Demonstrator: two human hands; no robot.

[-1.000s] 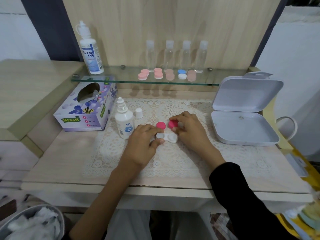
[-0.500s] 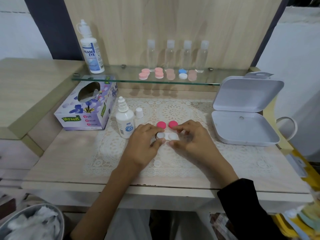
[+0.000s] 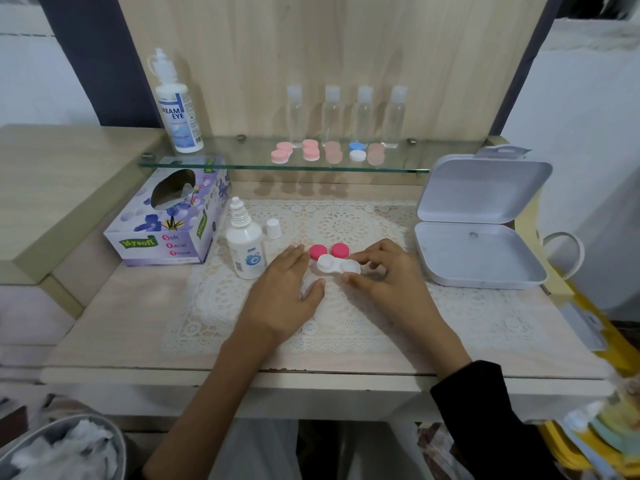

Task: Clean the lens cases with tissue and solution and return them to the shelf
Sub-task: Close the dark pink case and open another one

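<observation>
From the head view: the white lens case (image 3: 337, 265) sits uncapped on the lace mat (image 3: 346, 327), with the pink caps (image 3: 318, 251) just behind it. My right hand (image 3: 391, 282) pinches its right end between thumb and forefinger. My left hand (image 3: 282, 296) lies flat just beside it, fingers straight and together, thumb out.

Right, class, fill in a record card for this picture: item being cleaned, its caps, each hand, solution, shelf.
item: white lens case, open, on the lace mat
caps: two pink caps, off, just behind it
left hand: open, beside the case
right hand: pinches the case's right end
solution: solution bottle uncapped, left of the hands
shelf: glass shelf holds five closed cases
</observation>
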